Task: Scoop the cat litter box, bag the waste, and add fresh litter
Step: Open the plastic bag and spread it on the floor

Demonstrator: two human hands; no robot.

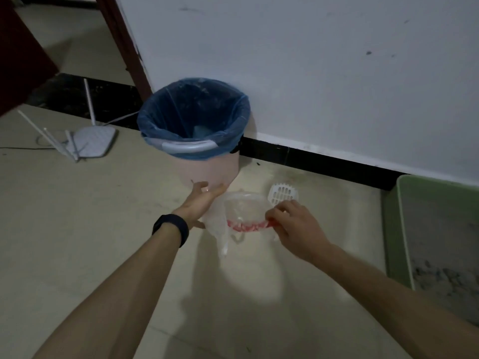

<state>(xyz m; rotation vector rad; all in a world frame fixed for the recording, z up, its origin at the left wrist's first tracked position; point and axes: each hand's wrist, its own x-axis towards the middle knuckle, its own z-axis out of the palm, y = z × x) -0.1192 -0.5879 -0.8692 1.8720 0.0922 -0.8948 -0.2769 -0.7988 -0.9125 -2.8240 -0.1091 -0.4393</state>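
A thin clear plastic bag (241, 211) with a red printed band hangs open between my hands above the floor. My left hand (201, 202) has its fingers straight, spread inside the bag's left edge. My right hand (290, 221) pinches the right edge at the red band. Just behind the bag, a white slotted litter scoop (282, 193) lies on the floor. The green litter box (394, 229) with grey litter sits at the right edge of the view, partly cut off.
A pink bin (207, 169) lined with a blue bag stands against the white wall, right behind my left hand. A white router (93, 141) with antennas lies on the floor at left. A dark door frame rises behind it.
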